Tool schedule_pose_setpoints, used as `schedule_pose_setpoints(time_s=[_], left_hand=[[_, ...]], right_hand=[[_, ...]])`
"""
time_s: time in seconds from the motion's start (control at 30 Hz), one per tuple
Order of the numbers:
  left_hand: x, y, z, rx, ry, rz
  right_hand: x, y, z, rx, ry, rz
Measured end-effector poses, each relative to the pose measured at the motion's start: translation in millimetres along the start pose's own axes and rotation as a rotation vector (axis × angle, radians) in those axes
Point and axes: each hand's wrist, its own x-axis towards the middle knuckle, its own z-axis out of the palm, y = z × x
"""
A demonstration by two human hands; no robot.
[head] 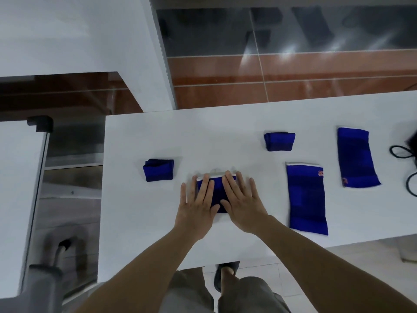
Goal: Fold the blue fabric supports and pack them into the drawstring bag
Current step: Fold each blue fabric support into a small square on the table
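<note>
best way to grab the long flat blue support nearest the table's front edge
Pinch the near short end of the flat support from the table's front edge: it lies unfolded, lengthwise away from you, that end closest. Judged from pose, lifting there folds it toward the white-trimmed far end.

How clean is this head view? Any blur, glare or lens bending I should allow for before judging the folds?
Head view: soft all over, with slight motion smear on the flat support beside the right hand; wide-angle bending curves the table edges; bright streaks of glare on the glossy floor beyond; light is even, shadows under both hands faint.
</note>
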Motion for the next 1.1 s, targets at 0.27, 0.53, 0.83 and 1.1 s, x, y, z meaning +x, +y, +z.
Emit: schedule_pose_setpoints(time_s=[0.27, 0.53, 0.83, 1.1], left_hand=[[0.5, 1.1, -17.2, -0.028, -0.120, -0.053], [13.1, 26.4, -64.1, -0.237, 0.109, -0.197], [40.4, 168.4, -57.8, -0.434, 0.225, -0.121], [67.7, 265.4, -37.1, -0.365, 0.044, -0.069]], right_hand=[[-4.1, -4.1, -16.0, 0.110, -0.044, 0.022], [-22.5, 25.6, -52.7, 0.405, 0.302, 0.065], [-71.5, 143.2, -56.0, 0.473, 0.389, 0.109], [-108.5, 265.0, -50.7, 0.425, 0.405, 0.110]])
